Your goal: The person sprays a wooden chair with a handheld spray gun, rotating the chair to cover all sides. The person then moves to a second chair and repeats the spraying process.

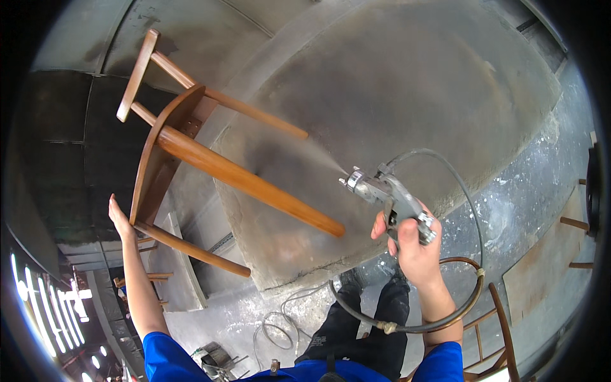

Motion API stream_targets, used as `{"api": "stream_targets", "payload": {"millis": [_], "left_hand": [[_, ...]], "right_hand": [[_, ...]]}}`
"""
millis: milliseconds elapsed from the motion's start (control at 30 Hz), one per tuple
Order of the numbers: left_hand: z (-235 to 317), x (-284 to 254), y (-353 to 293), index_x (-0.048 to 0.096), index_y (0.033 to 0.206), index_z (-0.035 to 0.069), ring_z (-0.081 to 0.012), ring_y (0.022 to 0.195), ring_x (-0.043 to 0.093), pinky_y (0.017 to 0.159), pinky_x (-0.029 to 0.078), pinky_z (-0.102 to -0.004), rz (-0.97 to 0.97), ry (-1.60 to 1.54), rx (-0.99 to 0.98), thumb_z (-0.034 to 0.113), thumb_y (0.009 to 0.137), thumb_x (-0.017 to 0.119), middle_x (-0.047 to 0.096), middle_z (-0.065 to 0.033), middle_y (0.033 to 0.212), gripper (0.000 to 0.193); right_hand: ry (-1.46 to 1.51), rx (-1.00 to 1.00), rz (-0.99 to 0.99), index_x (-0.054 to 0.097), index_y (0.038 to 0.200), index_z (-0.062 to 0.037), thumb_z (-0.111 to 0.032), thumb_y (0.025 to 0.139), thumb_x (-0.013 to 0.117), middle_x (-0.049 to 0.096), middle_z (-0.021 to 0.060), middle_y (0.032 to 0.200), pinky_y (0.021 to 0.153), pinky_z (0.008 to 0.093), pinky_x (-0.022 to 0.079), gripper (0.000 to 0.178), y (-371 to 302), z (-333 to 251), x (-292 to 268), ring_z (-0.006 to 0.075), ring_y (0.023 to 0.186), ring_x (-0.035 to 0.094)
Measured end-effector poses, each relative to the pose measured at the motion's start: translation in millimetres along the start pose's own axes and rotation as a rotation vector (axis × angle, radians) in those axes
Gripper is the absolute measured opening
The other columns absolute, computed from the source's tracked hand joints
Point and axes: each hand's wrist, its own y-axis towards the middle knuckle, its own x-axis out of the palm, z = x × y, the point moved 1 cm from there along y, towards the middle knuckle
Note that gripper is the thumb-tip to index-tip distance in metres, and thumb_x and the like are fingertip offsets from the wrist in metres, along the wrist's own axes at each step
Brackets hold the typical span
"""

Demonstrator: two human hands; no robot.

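Observation:
A brown wooden chair (245, 180) is tilted on its side at the left, its legs pointing toward the lower right and its backrest at the upper left. My left hand (119, 215) rests against the lower edge of its curved seat (147, 153), fingers stretched out. The palm side is partly hidden. My right hand (417, 245) is closed around the handle of a metal spray gun (388, 194), with a finger near the trigger. A pale mist leaves the nozzle toward the chair's legs. A hose (474, 210) curves from the gun past my right forearm.
Behind the chair lies a large grey, overspray-coated slab (407, 95). More wooden furniture (503, 337) stands at the lower right, and chair legs (575, 223) show at the far right. A thin hose (277, 325) coils on the paint-spotted floor (216, 337) beside my feet.

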Motion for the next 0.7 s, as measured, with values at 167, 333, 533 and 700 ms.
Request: {"api": "stream_targets", "payload": {"millis": [167, 333, 533, 700], "left_hand": [[6, -2, -9, 0.048, 0.146, 0.005, -0.0237, 0.143, 0.035, 0.120, 0.023, -0.0377, -0.007, -0.139, -0.040, 0.048, 0.105, 0.041, 0.041, -0.0103, 0.153, 0.060], [17, -2, -14, 0.048, 0.147, 0.008, -0.0211, 0.145, 0.033, 0.120, 0.020, -0.0401, -0.026, -0.185, -0.095, 0.050, 0.104, 0.041, 0.041, -0.0091, 0.154, 0.060], [34, 7, -15, 0.044, 0.150, 0.010, -0.0274, 0.150, 0.026, 0.121, 0.010, -0.0503, -0.053, -0.319, -0.095, 0.058, 0.105, 0.026, 0.040, -0.0105, 0.157, 0.068], [55, 9, -5, 0.042, 0.151, 0.008, -0.0254, 0.148, 0.032, 0.122, 0.018, -0.0436, -0.156, -0.296, 0.108, 0.051, 0.107, 0.023, 0.043, -0.0115, 0.155, 0.064]], "right_hand": [[-0.158, 0.191, 0.202, 0.061, 0.120, 0.0019, -0.046, 0.099, 0.062, 0.065, 0.0035, 0.078, 0.052, 0.0194, 0.039, 0.053, 0, 28, -10, 0.0043, 0.060, 0.051], [-0.259, 0.305, 0.300, 0.060, 0.089, -0.0037, -0.057, 0.102, 0.045, 0.064, 0.0051, 0.077, 0.046, 0.0219, 0.039, 0.057, -30, 40, -36, 0.0135, 0.070, 0.064], [-0.453, 0.289, 0.485, 0.058, 0.087, -0.0048, -0.049, 0.105, 0.047, 0.064, 0.0041, 0.075, 0.045, 0.0224, 0.039, 0.050, -87, 54, -49, 0.0089, 0.061, 0.057], [-0.456, 0.355, 0.508, 0.059, 0.086, -0.0039, -0.046, 0.105, 0.046, 0.065, 0.0056, 0.074, 0.045, 0.0224, 0.039, 0.048, -157, 72, 3, 0.0082, 0.054, 0.053]]}}
